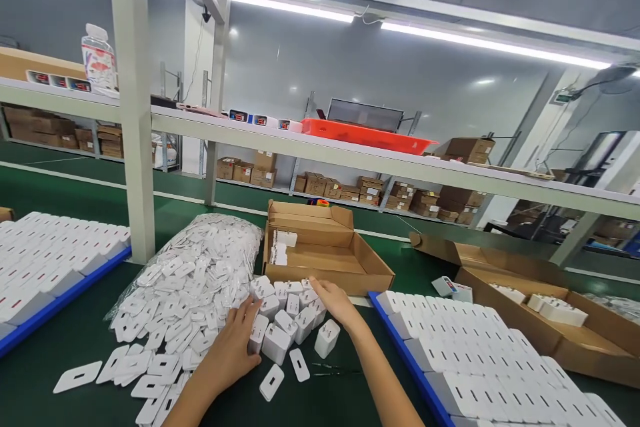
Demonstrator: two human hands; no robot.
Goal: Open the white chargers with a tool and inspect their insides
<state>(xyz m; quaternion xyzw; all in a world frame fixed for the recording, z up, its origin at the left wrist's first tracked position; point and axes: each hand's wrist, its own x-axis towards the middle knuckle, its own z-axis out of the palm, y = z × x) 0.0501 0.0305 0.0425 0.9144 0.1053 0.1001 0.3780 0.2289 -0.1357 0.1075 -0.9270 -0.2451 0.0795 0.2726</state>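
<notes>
A cluster of white plastic charger-like blocks (276, 343) with small pins on top stands at the middle of the bench. My left hand (234, 341) lies along its left side, fingers apart and touching the blocks. Against the far right side rests my right hand (334, 300), with a finger stretched out and the others partly hidden. Between my hands the group is bordered, not gripped. One separate block (327, 339) stands below my right hand. Two slotted white plates (271, 383) lie in front, beside dark thin tweezers (333, 371).
Left is a clear bag (210, 247) spilling many slotted plates. Behind the blocks sits an open cardboard box (325, 280) with a few white pieces. Blue trays of white housings flank both sides, including the right tray (407, 360). A shelf post (133, 113) rises left.
</notes>
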